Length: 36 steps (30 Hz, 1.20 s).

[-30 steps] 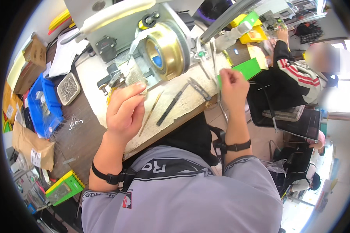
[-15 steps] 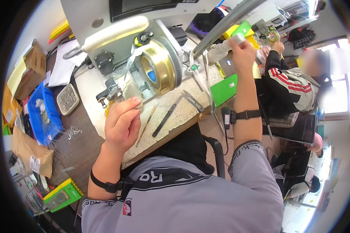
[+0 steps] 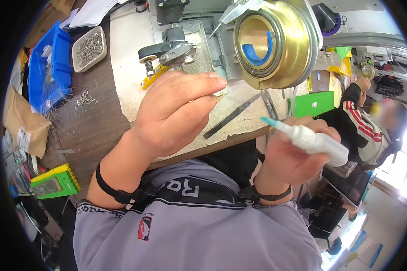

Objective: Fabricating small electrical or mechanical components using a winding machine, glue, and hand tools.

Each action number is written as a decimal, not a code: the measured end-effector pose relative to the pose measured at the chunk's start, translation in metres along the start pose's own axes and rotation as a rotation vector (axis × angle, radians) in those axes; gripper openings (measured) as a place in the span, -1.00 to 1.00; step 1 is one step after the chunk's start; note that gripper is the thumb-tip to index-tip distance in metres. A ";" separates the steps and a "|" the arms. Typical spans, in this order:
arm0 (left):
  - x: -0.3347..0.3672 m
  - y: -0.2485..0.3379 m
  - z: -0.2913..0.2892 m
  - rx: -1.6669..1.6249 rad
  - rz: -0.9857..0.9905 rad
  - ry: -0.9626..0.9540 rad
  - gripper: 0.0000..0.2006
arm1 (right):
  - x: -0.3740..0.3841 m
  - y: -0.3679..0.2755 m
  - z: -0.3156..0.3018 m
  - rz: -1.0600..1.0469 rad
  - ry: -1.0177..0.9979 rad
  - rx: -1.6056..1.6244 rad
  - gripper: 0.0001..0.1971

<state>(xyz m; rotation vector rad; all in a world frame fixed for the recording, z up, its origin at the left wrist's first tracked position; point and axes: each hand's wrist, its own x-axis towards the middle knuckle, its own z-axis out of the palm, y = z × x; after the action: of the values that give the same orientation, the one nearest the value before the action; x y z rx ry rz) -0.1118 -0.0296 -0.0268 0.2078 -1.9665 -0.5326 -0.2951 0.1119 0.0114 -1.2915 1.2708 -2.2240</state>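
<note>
My right hand [image 3: 287, 153] is closed around a small white dropper bottle [image 3: 314, 143] with a teal tip. The bottle lies tilted, its tip pointing left toward my other hand. My left hand [image 3: 176, 108] is in a pinch, thumb and forefinger together. A tiny yellowish end [image 3: 220, 96] shows at those fingertips, too small to name. Just beyond my left hand is a metal clamp-like mechanism [image 3: 178, 50] of the bench machine. To its right a large brass ring-shaped wheel [image 3: 287, 49] carries a blue curved piece [image 3: 259, 55] inside its opening.
On the pale bench sheet lie a black slim tool [image 3: 228, 119] and a grey metal tweezer-like tool [image 3: 269, 106]. A green case [image 3: 312, 105] is at right. At left stand a blue bin [image 3: 61, 67] and a white dish [image 3: 79, 61] of metal bits. A co-worker [image 3: 371, 131] sits at right.
My right hand has come back from the far right with the bottle, now close to my body. My left hand stays pinched. The view has shifted nearer to the wheel.
</note>
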 end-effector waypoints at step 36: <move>0.000 0.000 -0.003 -0.006 -0.042 -0.026 -0.77 | -0.009 0.020 0.006 0.013 -0.098 -0.125 -0.44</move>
<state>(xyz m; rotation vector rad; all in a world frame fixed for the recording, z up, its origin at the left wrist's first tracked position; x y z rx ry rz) -0.1092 -0.0301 -0.0261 0.2395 -1.9893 -0.5714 -0.2889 0.1026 -0.0081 -1.4138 1.3956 -2.0739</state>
